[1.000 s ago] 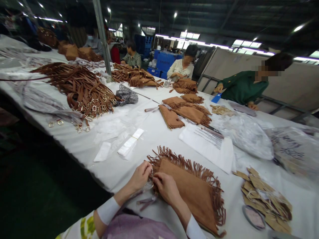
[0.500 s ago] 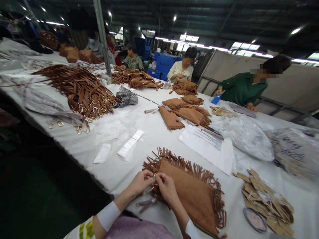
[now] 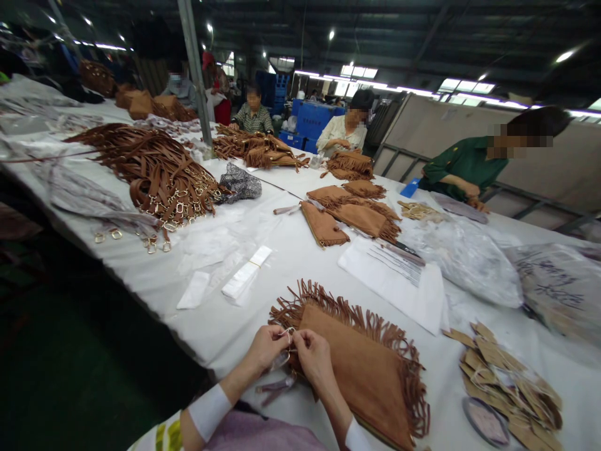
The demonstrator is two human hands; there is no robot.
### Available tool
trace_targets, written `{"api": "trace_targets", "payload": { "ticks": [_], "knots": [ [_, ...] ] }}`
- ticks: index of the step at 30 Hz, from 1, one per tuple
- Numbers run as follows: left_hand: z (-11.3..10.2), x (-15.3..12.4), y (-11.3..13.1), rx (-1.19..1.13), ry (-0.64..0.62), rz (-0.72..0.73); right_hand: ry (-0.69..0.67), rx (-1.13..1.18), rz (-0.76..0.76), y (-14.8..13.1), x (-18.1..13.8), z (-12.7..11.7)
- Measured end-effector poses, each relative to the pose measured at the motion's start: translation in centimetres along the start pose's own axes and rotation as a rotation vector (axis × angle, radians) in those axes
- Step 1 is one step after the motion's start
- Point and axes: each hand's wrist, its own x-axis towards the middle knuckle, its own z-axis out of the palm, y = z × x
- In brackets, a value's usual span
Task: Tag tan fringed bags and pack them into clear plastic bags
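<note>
Left hand (image 3: 265, 347) nudged toward right hand (image 3: 314, 358), both fingers pinching cord (image 3: 287, 331), above fringed bag (image 3: 369, 373)

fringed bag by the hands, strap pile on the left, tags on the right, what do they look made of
Bag: probably tan suede or a faux version, going by the matte, napped face and cut fringe.
Straps: smooth brown leather or imitation with a slight sheen. The buckles look like gold-toned metal.
Tags: likely brown kraft card; they look flat, dull and stiff.
</note>
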Motion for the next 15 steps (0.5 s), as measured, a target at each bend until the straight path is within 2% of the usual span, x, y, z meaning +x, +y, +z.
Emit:
{"api": "trace_targets", "payload": {
  "ticks": [15],
  "knots": [
    [0.92,-0.02,-0.4,-0.363,0.09,-0.205,0.003,-0.04,-0.033,0.51,-0.5,0.5]
  ]
}}
